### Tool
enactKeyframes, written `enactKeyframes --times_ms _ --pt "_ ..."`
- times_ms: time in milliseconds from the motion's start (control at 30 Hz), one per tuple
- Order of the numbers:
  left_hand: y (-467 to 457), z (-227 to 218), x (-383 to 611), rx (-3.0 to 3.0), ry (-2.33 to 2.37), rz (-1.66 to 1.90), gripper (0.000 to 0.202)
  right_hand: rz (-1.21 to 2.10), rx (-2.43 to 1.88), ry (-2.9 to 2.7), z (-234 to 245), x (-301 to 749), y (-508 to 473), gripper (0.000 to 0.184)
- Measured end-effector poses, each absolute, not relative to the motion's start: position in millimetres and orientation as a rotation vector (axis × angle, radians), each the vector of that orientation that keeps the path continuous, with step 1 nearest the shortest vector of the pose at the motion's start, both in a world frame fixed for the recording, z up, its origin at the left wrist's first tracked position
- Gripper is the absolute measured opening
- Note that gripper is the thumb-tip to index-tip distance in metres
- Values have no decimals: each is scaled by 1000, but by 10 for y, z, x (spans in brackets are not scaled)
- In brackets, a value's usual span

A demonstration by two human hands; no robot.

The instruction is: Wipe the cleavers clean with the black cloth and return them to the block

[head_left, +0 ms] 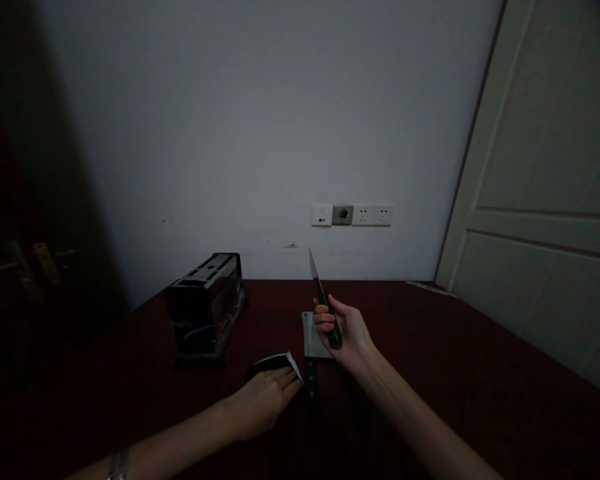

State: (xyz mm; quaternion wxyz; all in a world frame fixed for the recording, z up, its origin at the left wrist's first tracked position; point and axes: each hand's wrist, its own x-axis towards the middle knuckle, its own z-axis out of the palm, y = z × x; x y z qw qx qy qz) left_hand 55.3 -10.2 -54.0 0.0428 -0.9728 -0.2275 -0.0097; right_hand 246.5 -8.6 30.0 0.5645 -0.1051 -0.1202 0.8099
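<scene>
In my right hand point(343, 330) a small knife point(321, 291) is held by its black handle, the blade pointing up and away from me. My fingers are wrapped round the handle. Below it a cleaver point(310, 340) lies flat on the table, its broad blade partly hidden behind my right hand and its riveted black handle towards me. My left hand point(267, 400) is closed on a dark folded cloth-like piece point(275, 362) with a pale edge, just left of the cleaver's handle. The dim light hides what exactly that piece is.
A black knife block point(195, 323) with slots on top and see-through sides stands at the left of the dark red table point(430, 360). Behind the table is a pale wall with sockets point(371, 215). A light strip point(430, 288) lies near the far right edge, beside a white door point(540, 200).
</scene>
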Motion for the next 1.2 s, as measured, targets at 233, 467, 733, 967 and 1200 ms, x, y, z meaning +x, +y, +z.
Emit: enactKeyframes --times_ms 233,467,733,967,1200 --pt "-114 -506 369 -3204 -674 -126 82 1934 -214 -270 306 2423 -130 23" --pt "-24 -442 166 -3375 -618 -137 79 1933 -225 -272 293 2427 -180 20" --pt "-33 -222 427 -3372 -1144 -823 21 1850 -300 -394 259 2370 -167 20" --pt "-151 252 733 -3058 -1298 -1284 27 1733 -327 -416 228 2286 -129 16" --pt "-230 315 1014 -2731 -1134 -1023 58 1807 -373 -379 153 2200 -32 21"
